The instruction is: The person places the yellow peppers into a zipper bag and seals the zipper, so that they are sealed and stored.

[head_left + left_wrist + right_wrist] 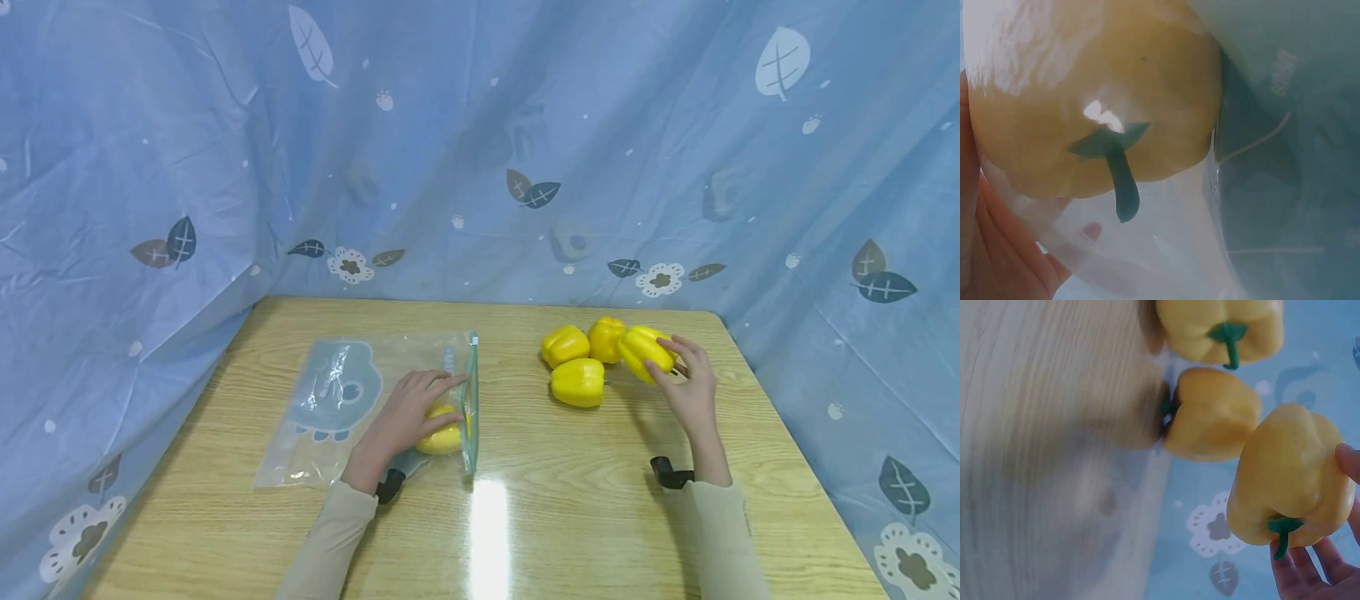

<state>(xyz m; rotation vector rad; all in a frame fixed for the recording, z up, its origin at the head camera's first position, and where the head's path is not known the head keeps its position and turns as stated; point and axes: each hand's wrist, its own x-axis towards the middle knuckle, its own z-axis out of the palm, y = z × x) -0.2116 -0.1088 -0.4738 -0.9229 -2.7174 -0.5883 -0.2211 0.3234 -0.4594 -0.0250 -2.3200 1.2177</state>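
A clear zip bag (341, 458) with a blue-green printed figure lies flat on the left of the table. One yellow bell pepper (441, 440) sits inside it, close to the zip edge on the right. My left hand (403, 417) holds the bag near that edge, thumb and fingers spread about the pepper. Through the plastic, the left wrist view shows this pepper's green stem (1124, 187). My right hand (690, 392) grips another yellow bell pepper (642, 353), thumb and fingers on its sides. Beside it are three more yellow bell peppers (577, 383), grouped together.
The wooden table (540, 492) ends at a blue leaf-patterned curtain (465, 150) behind and at both sides. Black wrist mounts (670, 473) show at both wrists. A bright reflection lies on the table's front middle.
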